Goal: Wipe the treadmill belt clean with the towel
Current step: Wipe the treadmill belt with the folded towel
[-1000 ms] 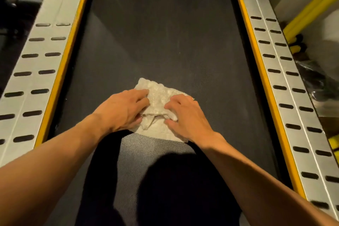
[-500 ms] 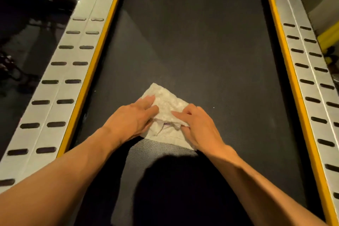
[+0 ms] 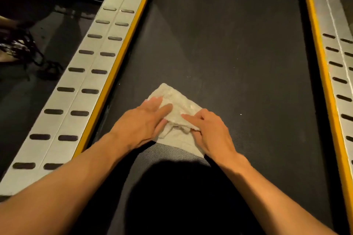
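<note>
A folded white towel (image 3: 176,101) lies flat on the dark treadmill belt (image 3: 229,53), a little left of the belt's middle. My left hand (image 3: 141,122) presses on the towel's left side with straight fingers. My right hand (image 3: 208,129) presses on its right side, fingers flat on the cloth. The towel's near part is partly hidden under both hands. Small pale specks dot the belt to the right of the towel. A shadow covers the belt just below my hands.
Silver side rails with dark oval grips and yellow inner edges run along both sides, the left rail (image 3: 89,74) and the right rail (image 3: 336,66). Dark floor with black gear (image 3: 24,49) lies beyond the left rail.
Both hands and the towel have shifted toward the left side of the belt, nearer the left yellow edge. The view has turned left, showing more floor.
</note>
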